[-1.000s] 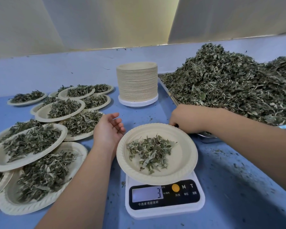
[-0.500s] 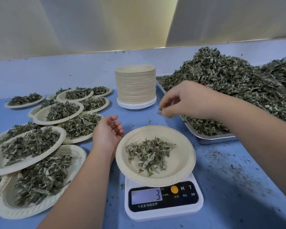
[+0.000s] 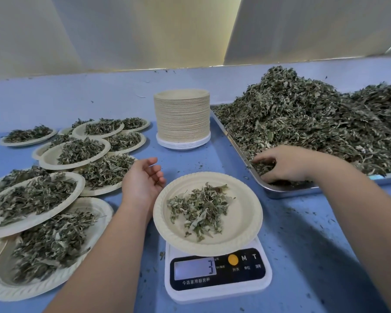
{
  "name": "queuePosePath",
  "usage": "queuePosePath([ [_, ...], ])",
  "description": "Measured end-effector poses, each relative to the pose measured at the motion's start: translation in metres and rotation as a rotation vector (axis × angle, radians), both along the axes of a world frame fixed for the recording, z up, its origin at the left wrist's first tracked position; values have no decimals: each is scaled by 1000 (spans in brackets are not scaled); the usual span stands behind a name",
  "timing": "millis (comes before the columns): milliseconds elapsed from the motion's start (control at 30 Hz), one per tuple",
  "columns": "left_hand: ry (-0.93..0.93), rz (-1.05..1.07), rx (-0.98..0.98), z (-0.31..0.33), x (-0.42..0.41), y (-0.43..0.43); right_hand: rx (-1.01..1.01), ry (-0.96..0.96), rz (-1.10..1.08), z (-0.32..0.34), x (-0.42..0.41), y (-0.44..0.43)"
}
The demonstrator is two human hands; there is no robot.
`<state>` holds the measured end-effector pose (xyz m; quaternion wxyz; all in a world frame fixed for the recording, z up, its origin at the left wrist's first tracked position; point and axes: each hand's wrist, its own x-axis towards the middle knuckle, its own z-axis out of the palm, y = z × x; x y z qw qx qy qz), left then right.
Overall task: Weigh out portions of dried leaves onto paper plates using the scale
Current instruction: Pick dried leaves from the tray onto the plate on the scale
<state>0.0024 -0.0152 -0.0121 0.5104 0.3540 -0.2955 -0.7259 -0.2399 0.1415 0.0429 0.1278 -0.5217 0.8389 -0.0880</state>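
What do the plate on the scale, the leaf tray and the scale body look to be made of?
Plate on the scale: likely moulded paper pulp, matte cream, with an embossed rim.
Tray: metal, probably stainless steel; its bare rim is silvery and reflective.
Scale: seemingly smooth white plastic, with a glossy black display panel.
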Motion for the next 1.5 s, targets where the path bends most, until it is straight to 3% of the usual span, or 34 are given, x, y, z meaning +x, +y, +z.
queuePosePath([
  [267,-1,1,-1,0,0,0,-80,186,56,-16,-4,-11],
  [400,1,0,7,1,0,0,-146,183,35,-15,-5,-9],
  [733,7,-4,8,1,-1,0,-427,-211,-74,6,-10,9],
  [933,-7,-9,-14,1,0,2,-560,-443,54,42,22,21],
  [1067,-12,-4,-13,1,0,3,-475,-494,260,59,56,24],
  [1233,-16,-11,-12,1,0,2,-260,-414,419,48,91,12],
  [1367,-11,-19,-7,0,0,1,-138,-332,383,44,86,10],
  [1500,-21,-13,-15,0,0,-1,-251,-244,256,52,55,17],
])
